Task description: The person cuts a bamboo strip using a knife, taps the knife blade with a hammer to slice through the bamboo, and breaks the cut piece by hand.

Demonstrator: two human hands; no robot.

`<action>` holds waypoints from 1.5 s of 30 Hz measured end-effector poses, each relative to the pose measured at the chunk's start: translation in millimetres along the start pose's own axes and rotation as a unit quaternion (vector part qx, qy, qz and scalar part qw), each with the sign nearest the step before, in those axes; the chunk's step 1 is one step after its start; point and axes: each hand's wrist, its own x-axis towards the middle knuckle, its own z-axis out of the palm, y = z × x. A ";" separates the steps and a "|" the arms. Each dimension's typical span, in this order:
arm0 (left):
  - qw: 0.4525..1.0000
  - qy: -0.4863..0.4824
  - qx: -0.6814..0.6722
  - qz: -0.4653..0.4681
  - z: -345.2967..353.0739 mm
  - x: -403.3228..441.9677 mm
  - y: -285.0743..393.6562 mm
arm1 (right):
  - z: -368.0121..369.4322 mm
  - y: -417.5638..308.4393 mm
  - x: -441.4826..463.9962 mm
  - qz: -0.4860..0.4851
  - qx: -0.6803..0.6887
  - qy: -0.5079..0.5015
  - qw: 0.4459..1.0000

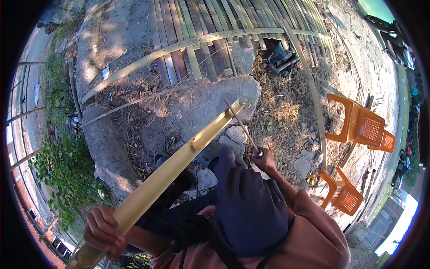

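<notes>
A long bamboo pole (156, 184) slants from the lower left up to the middle of the head view. Near its far end it is split lengthwise, leaving an open hollow with a node inside. My left hand (105, 231) is wrapped round the pole's near part. In my right hand (265, 160) is the handle of a long knife (244, 128), whose narrow blade lies against or across the pole's split tip. Whether the blade is inside the cut, I cannot tell. Dark blue cloth (251, 201) covers the bottom middle.
Bamboo slats (192, 40) lie side by side at the top, crossed by a curved strip (179, 45). A stone slab (215, 101) sits beneath the pole tip. Orange plastic stools (358, 121) stand at right. Leafy plants (58, 179) grow at left; shavings litter the ground.
</notes>
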 end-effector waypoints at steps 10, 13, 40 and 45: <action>0.991 -0.077 -0.106 -0.017 -3.3 3.6 -3.8 | -18.1 9.2 -3.1 0.052 -0.106 0.029 0.993; 0.989 -0.105 -0.103 -0.034 4.9 5.4 -3.8 | -15.5 14.1 0.7 0.055 -0.096 0.067 0.992; 0.949 -0.223 -0.209 -0.082 12.0 16.6 -12.9 | -17.3 15.1 15.3 0.024 -0.090 0.073 0.993; 0.998 -0.048 -0.005 -0.035 37.5 6.7 2.3 | -30.3 -40.7 0.9 -0.081 -0.058 0.025 0.995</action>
